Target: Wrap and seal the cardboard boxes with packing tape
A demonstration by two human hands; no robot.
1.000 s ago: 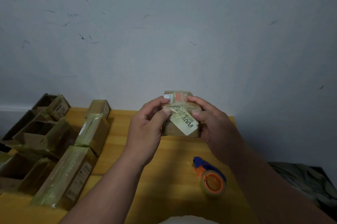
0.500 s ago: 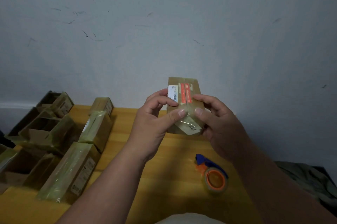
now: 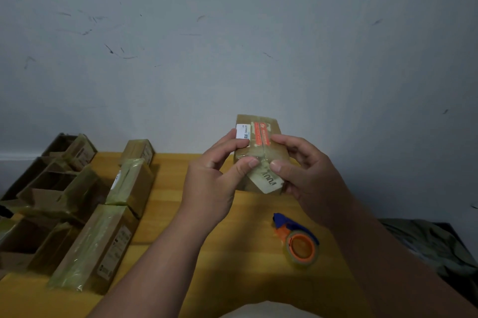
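Item in hand: one small cardboard box point(image 3: 258, 154), held above the table just right of frame centre, its far end tipped up toward the wall. My left hand point(image 3: 214, 178) gripped its left side, thumb pressed flat on the near face. My right hand point(image 3: 307, 175) gripped the right side, thumb beside the other on the taped seam. The box bore glossy tape over an orange label point(image 3: 261, 133), a white sticker point(image 3: 243, 131) and a printed label point(image 3: 269, 180) at its near corner. I judged this one nearly sealed, the thumbs smoothing the last tape down.

Tape roll point(image 3: 301, 246), orange core with a blue cutter: lay on the wooden table point(image 3: 232, 266) at lower right of centre, untouched by either hand.

Taped boxes point(image 3: 93, 248), several: lined along the left of the frame, counted as done.

Open boxes point(image 3: 38, 185), flaps up, at far left: judged still to be wrapped. Exact count could not be told.
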